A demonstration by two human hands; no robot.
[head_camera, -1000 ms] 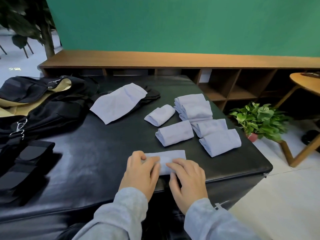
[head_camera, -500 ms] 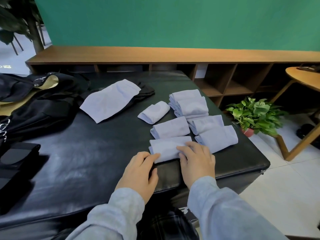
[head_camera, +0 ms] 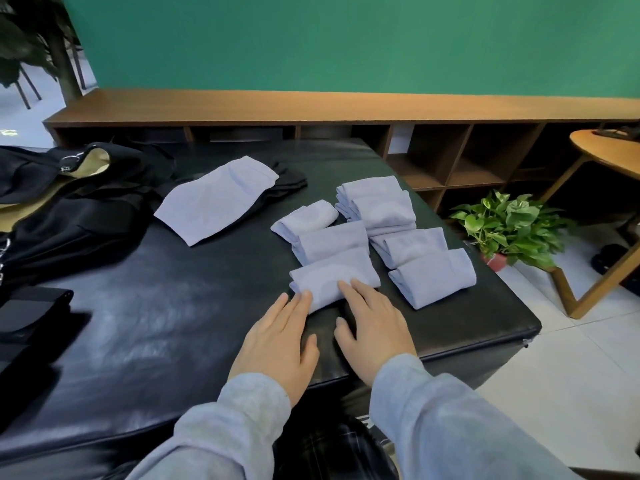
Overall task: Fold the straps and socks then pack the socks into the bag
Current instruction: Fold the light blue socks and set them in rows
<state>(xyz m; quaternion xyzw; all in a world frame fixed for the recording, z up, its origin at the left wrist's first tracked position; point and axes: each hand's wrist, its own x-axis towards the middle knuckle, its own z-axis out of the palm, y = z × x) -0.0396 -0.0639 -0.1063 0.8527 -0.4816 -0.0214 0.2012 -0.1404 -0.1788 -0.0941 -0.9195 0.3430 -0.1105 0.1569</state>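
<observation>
Several folded pale blue socks lie grouped on the right half of the black table (head_camera: 166,320). The nearest folded sock (head_camera: 332,276) sits just ahead of both hands. My left hand (head_camera: 277,344) lies flat with its straight fingertips touching that sock's near left corner. My right hand (head_camera: 375,327) lies flat beside it, fingertips on the sock's near edge. An unfolded blue sock (head_camera: 214,199) lies farther back on a dark cloth. The black bag (head_camera: 69,202) with metal rings sprawls at the far left. Folded black straps (head_camera: 27,317) rest at the left edge.
The table's right edge and near corner drop off close to the sock group. A potted green plant (head_camera: 512,226) stands on the floor to the right, beside a wooden table leg (head_camera: 588,289). A low wooden shelf (head_camera: 346,109) runs along the green wall.
The folded sock has been slid forward from the near edge up against the other folded socks. Both hands followed it and now lie flat at its near side.
</observation>
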